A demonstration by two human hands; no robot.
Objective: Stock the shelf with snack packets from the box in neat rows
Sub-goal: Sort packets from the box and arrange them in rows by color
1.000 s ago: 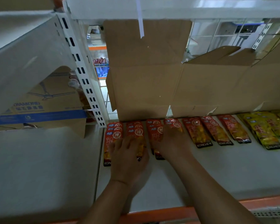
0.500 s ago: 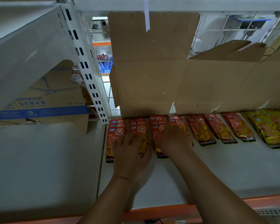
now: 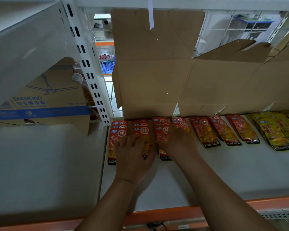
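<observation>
Snack packets [image 3: 205, 130] in red wrappers lie flat in a row of small stacks across the middle of the frame, on the white shelf [image 3: 223, 172], their top ends touching the foot of the cardboard box [image 3: 157, 72]. The left hand [image 3: 133, 157] sits on the second stack from the left, fingers curled down and gripping the packets there. The right hand [image 3: 178, 144] lies just beside it, on top of the third and fourth stacks, fingers stretched forward and pressing them down. At the right of the frame the row goes on with yellow packets [image 3: 274, 132], slightly tilted. The box stands opened out behind the whole row, one flap raised toward the top centre. An orange edge [image 3: 173, 214] runs along the shelf front at the bottom. A white slotted post [image 3: 88, 64] rises in the upper left, and beside it, at the left of the frame, sits a carton [image 3: 48, 100] printed with a ceiling fan. A wire grid [image 3: 223, 22] backs the shelf at the upper right.
</observation>
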